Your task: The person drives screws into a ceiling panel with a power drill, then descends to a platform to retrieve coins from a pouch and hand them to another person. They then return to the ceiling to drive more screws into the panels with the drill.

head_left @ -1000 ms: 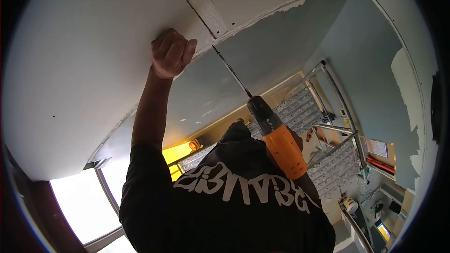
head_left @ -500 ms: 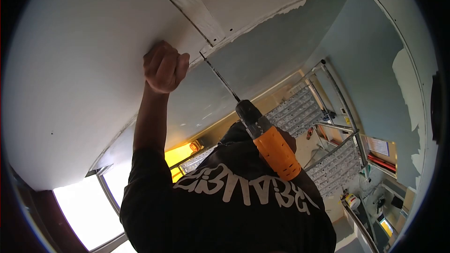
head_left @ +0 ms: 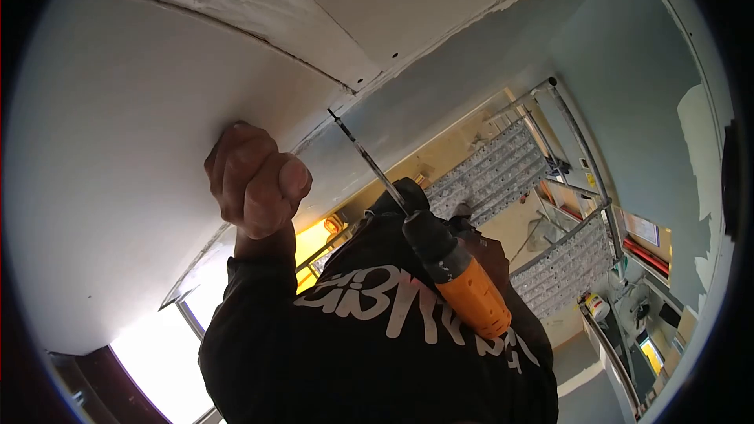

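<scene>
My left hand point(head_left: 258, 180) is closed in a fist against or just under the white ceiling board point(head_left: 133, 133); whatever lies inside the fingers is hidden. An orange and black power drill point(head_left: 475, 298) is held in my right hand point(head_left: 488, 251), which shows only partly behind the tool. From its chuck a long thin bit point(head_left: 369, 161) points up toward the board's edge. The tip is just below the corner where a board joint point(head_left: 290, 55) meets the grey-blue wall point(head_left: 440, 94), apparently touching nothing. Dark screw holes dot the boards.
Behind the drill stands a metal scaffold point(head_left: 577, 129) with perforated platforms point(head_left: 503, 173). A white tub point(head_left: 597, 306) and tools lie at lower right. A bright window point(head_left: 157, 361) is at lower left, and an orange lamp point(head_left: 334, 224) glows near the middle.
My left fist has moved down and left in view and looks larger. The drill has shifted slightly down and right, its tip farther from the joint. The view has tilted.
</scene>
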A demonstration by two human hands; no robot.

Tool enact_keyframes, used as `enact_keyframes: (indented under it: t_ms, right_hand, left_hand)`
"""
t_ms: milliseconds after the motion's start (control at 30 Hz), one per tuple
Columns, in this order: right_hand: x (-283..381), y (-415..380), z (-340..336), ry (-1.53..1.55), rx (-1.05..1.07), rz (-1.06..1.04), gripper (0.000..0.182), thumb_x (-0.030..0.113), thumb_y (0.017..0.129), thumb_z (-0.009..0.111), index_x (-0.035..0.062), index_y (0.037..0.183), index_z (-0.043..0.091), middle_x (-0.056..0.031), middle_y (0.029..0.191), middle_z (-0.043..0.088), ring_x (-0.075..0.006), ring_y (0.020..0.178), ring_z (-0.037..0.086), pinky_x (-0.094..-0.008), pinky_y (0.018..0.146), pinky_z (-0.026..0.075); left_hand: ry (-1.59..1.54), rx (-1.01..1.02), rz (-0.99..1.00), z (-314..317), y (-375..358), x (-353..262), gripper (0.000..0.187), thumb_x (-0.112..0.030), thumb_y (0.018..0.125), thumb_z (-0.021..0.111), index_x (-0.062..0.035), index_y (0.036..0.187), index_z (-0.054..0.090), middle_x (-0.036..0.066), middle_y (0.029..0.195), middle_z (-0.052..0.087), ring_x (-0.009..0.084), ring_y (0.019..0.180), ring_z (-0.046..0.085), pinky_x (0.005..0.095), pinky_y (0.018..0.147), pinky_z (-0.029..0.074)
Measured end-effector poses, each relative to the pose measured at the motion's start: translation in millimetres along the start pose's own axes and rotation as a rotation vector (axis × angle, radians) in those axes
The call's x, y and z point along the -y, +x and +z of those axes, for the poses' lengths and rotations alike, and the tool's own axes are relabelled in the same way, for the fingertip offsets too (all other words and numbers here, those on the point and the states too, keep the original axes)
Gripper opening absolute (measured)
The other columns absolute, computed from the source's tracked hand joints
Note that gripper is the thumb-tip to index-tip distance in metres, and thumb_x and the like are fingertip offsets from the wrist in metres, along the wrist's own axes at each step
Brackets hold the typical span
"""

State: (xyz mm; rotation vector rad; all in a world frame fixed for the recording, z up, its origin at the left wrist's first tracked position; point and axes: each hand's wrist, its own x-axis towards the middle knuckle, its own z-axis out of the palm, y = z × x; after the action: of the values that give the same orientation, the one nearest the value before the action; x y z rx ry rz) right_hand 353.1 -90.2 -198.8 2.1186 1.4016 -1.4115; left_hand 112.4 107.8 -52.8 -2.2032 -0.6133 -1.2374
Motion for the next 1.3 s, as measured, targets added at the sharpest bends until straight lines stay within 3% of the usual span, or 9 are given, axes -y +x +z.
enact_keyframes:
  t_ms: [333, 700, 767, 933, 1233, 1300]
  right_hand:
    - [25, -6, -21, -0.031, 0.052, -0.153, 0.043, 0.041, 0.080, 0.068, 0.0149, 0.114, 0.063, -0.0100, 0.082, 0.068, -0.0261, 0.075, 0.068, -0.0370, 0.063, 0.053]
    - [51, -28, -68, -0.058, 0.082, -0.385, 0.052, 0.037, 0.079, 0.067, 0.0165, 0.127, 0.058, -0.0126, 0.079, 0.065, -0.0305, 0.069, 0.066, -0.0408, 0.058, 0.052]
    - [49, -28, -67, 0.021, 0.082, -0.434, 0.052, 0.034, 0.079, 0.068, 0.0125, 0.125, 0.059, -0.0123, 0.079, 0.065, -0.0296, 0.068, 0.066, -0.0395, 0.058, 0.052]
    - [16, 0, -16, 0.304, -0.649, -1.120, 0.050, 0.024, 0.078, 0.071, 0.0021, 0.122, 0.060, -0.0108, 0.080, 0.065, -0.0260, 0.065, 0.065, -0.0358, 0.055, 0.052]
    - [26, 6, -25, 0.343, -1.082, -1.494, 0.045, 0.018, 0.080, 0.071, -0.0064, 0.117, 0.061, -0.0183, 0.098, 0.068, -0.0251, 0.071, 0.069, -0.0326, 0.058, 0.055]
    - [25, 4, -26, 0.344, -1.031, -1.466, 0.044, 0.016, 0.080, 0.072, -0.0070, 0.116, 0.062, -0.0191, 0.099, 0.069, -0.0264, 0.074, 0.070, -0.0330, 0.061, 0.056]
  left_hand:
    - [0.001, 0.056, -0.024, -5, 4, -3, 0.030, -0.026, 0.100, 0.057, -0.0065, 0.080, 0.045, 0.007, 0.069, 0.049, 0.0206, 0.053, 0.050, 0.0317, 0.045, 0.042]
    - [-0.067, -0.066, 0.011, -2, 1, 2, 0.032, -0.020, 0.097, 0.061, -0.0044, 0.072, 0.047, 0.006, 0.062, 0.051, 0.0208, 0.049, 0.050, 0.0309, 0.043, 0.040]
    - [-0.071, -0.070, 0.004, -3, 1, 1, 0.031, -0.017, 0.096, 0.061, -0.0041, 0.071, 0.047, 0.007, 0.061, 0.051, 0.0208, 0.049, 0.050, 0.0308, 0.043, 0.041]
    - [-0.103, -0.093, 0.010, -1, -2, 5, 0.028, -0.010, 0.092, 0.062, -0.0038, 0.069, 0.047, 0.007, 0.060, 0.051, 0.0209, 0.047, 0.050, 0.0310, 0.042, 0.040]
    - [-0.190, -0.135, 0.040, 3, 1, 7, 0.028, -0.003, 0.087, 0.066, -0.0035, 0.067, 0.046, 0.006, 0.057, 0.049, 0.0188, 0.045, 0.047, 0.0298, 0.041, 0.039]
    - [-0.209, -0.132, 0.034, 3, 0, 7, 0.027, -0.001, 0.085, 0.066, -0.0038, 0.066, 0.047, 0.006, 0.057, 0.048, 0.0184, 0.045, 0.047, 0.0299, 0.041, 0.038]
